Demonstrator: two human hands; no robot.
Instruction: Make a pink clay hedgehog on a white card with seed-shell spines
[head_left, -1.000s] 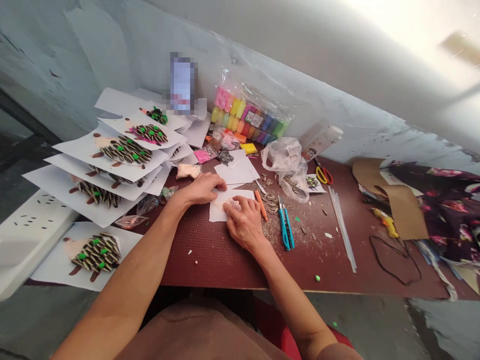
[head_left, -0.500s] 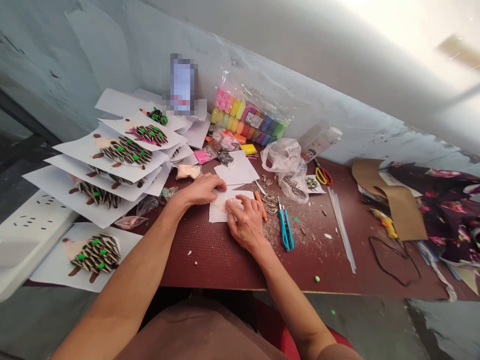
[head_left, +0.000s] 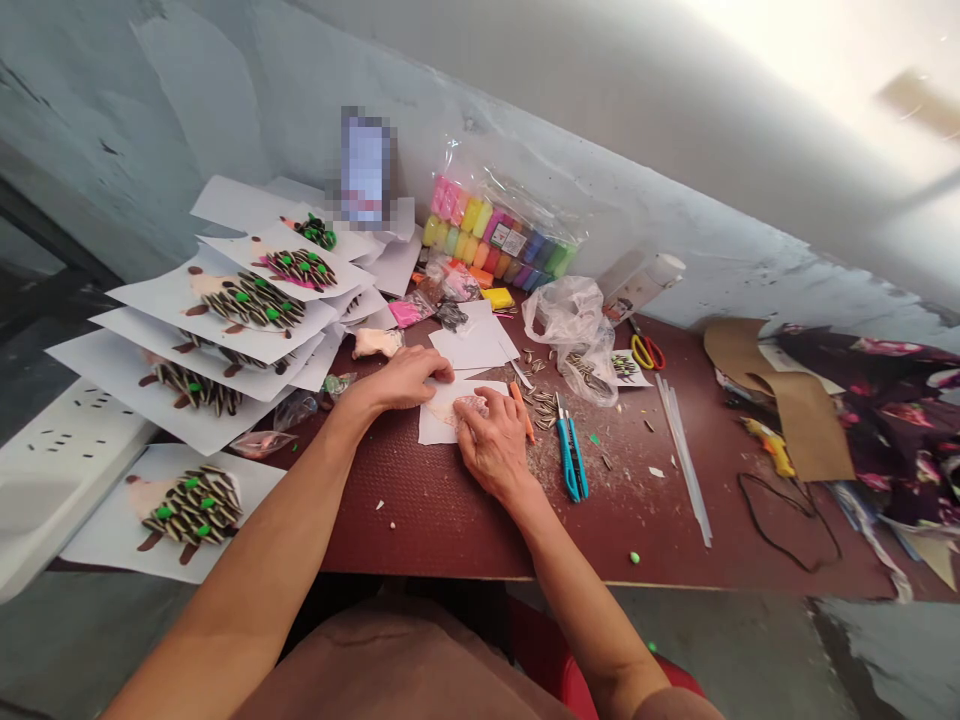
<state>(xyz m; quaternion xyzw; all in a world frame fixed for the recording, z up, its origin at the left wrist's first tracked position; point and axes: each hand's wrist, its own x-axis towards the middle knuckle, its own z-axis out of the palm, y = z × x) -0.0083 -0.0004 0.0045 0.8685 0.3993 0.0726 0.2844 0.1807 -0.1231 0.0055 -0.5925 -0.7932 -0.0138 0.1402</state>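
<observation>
A small sheet of white paper [head_left: 435, 434] lies flat before me, bearing a thin, pale peach, clay-like layer [head_left: 445, 410] with a pinkish, textured patch. My left hand [head_left: 411, 378] rests along the sheet's upper left, fingers outstretched and holding nothing visible. On the patch's right side lie the fingertips of my right hand [head_left: 495, 435], spread and slightly bent, covering part of it. Close to the right hand are an orange stick-like tool [head_left: 523, 412], striped sunflower seeds [head_left: 541, 408] and a teal utility knife [head_left: 571, 458]. A lump of pale clay [head_left: 377, 343] sits beyond my left wrist.
Stacked sheets with seed hedgehogs [head_left: 247, 300] rise at left, near a white power strip [head_left: 67, 440]. Behind stand bagged coloured clay [head_left: 499, 235], a crumpled plastic bag [head_left: 566, 320] and a bottle [head_left: 649, 280]. Scissors [head_left: 646, 352], glue sticks [head_left: 684, 460] and a yellow glue gun [head_left: 772, 447] lie right.
My right hand has shifted very slightly, its fingers still on the clay-like layer. The left hand stays in place.
</observation>
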